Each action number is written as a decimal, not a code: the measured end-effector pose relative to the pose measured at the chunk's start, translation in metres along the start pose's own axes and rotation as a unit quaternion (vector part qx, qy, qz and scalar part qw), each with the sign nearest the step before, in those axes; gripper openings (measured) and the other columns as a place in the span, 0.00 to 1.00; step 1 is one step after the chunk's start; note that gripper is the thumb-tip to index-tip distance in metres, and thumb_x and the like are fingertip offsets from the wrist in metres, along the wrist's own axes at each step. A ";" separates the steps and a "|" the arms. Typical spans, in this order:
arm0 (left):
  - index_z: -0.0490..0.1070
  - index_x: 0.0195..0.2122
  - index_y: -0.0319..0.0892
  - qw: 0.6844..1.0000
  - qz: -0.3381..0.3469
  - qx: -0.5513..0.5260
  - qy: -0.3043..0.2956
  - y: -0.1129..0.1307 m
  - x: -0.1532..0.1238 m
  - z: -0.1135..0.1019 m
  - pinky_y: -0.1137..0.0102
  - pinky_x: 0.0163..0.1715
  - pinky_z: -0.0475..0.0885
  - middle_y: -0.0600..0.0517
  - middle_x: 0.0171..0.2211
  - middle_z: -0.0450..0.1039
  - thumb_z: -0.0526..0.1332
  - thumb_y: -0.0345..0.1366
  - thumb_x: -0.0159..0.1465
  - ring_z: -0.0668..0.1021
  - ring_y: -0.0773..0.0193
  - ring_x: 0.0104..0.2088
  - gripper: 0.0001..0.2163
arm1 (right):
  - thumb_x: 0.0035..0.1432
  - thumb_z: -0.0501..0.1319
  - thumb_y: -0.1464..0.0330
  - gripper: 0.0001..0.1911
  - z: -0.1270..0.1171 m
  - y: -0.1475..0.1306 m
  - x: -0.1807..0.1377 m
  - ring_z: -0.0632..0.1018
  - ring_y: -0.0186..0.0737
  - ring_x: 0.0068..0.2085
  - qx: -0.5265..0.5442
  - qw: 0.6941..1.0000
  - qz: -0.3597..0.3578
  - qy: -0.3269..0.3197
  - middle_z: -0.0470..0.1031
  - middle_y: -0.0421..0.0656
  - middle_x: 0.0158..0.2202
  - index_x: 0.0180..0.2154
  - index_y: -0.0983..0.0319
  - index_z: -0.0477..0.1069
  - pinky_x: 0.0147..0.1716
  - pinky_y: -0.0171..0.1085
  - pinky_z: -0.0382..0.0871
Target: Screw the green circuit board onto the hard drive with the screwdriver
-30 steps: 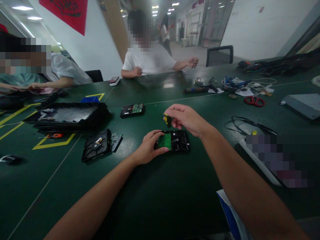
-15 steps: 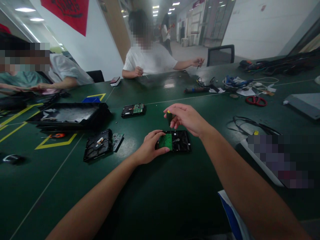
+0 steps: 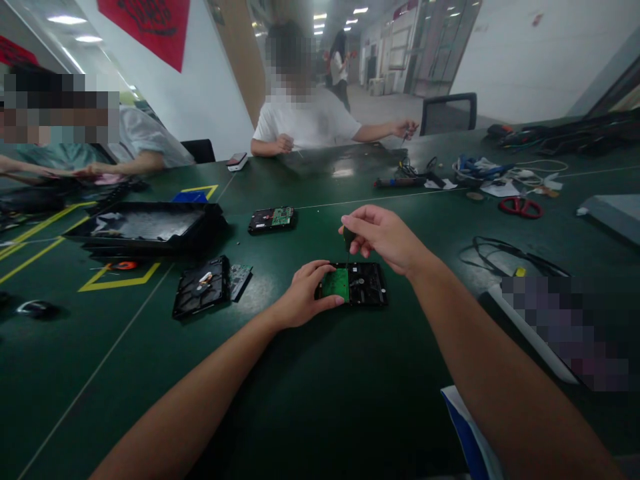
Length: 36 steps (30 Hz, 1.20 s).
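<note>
A black hard drive (image 3: 371, 285) with a green circuit board (image 3: 336, 285) lies flat on the table in front of me. My left hand (image 3: 311, 293) grips its left end, thumb along the near edge and fingers along the far edge. In my right hand (image 3: 376, 235) is a screwdriver (image 3: 349, 240), held upright by its dark handle. Its thin shaft points down at the far edge of the circuit board; I cannot tell whether the tip sits in a screw.
Left lie another hard drive (image 3: 202, 288) and a loose circuit board (image 3: 241, 281). Beyond are a third hard drive (image 3: 273, 219) and a black tray (image 3: 150, 230). Red scissors (image 3: 520, 207) and cables (image 3: 510, 252) lie right. A person (image 3: 305, 120) sits opposite.
The view has shifted slightly, moving everything a little to the right in the picture. My right hand has turned slightly around the screwdriver's handle, covering its top; my left hand keeps its grip.
</note>
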<state>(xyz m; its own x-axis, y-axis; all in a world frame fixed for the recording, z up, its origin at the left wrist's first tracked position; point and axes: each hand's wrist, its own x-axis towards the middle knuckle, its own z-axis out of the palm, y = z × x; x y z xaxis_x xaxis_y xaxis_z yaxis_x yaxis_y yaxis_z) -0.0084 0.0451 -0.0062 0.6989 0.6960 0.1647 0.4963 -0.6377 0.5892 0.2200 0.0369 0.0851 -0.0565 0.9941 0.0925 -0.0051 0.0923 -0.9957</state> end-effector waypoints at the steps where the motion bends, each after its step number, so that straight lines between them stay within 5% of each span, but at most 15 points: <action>1: 0.65 0.64 0.49 1.000 0.001 0.000 0.001 0.000 0.000 0.000 0.43 0.67 0.63 0.41 0.67 0.63 0.67 0.52 0.66 0.66 0.42 0.68 0.28 | 0.62 0.69 0.57 0.14 0.000 0.000 0.000 0.77 0.31 0.26 0.007 1.000 -0.004 -0.002 0.80 0.43 0.38 0.37 0.60 0.73 0.19 0.31 0.65; 12: 0.65 0.64 0.46 1.000 0.008 0.005 0.006 -0.004 0.000 0.001 0.45 0.67 0.63 0.39 0.66 0.64 0.68 0.53 0.66 0.67 0.44 0.67 0.30 | 0.67 0.60 0.63 0.11 0.000 -0.001 0.003 0.75 0.33 0.25 0.044 0.999 0.016 0.000 0.82 0.48 0.41 0.39 0.62 0.78 0.20 0.33 0.65; 18: 0.65 0.64 0.47 1.000 0.009 0.007 0.007 -0.004 0.000 0.002 0.45 0.67 0.63 0.40 0.66 0.64 0.68 0.53 0.66 0.67 0.43 0.67 0.30 | 0.66 0.64 0.59 0.11 -0.003 0.001 0.002 0.71 0.32 0.25 -0.026 0.999 -0.024 0.000 0.76 0.40 0.33 0.45 0.58 0.78 0.21 0.34 0.60; 24: 0.65 0.65 0.47 1.000 0.009 0.000 0.006 -0.004 0.000 0.001 0.44 0.67 0.63 0.40 0.67 0.63 0.68 0.53 0.66 0.66 0.43 0.68 0.30 | 0.65 0.66 0.56 0.13 -0.004 0.007 0.004 0.77 0.39 0.37 -0.163 0.978 -0.128 0.028 0.79 0.43 0.40 0.43 0.58 0.75 0.38 0.41 0.72; 36: 0.65 0.64 0.48 1.000 0.008 0.004 0.006 -0.004 0.001 0.001 0.44 0.67 0.62 0.40 0.67 0.64 0.68 0.53 0.66 0.66 0.42 0.68 0.30 | 0.68 0.63 0.59 0.09 0.003 0.010 0.001 0.80 0.44 0.47 -0.165 0.963 -0.206 0.048 0.79 0.44 0.45 0.43 0.55 0.68 0.51 0.47 0.73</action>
<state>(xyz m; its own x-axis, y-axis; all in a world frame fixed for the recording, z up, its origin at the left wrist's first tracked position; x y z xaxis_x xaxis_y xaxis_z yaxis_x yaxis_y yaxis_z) -0.0091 0.0478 -0.0092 0.7007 0.6895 0.1832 0.4896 -0.6515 0.5795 0.2167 0.0388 0.0757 -0.0245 0.8685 0.4951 0.3118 0.4772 -0.8216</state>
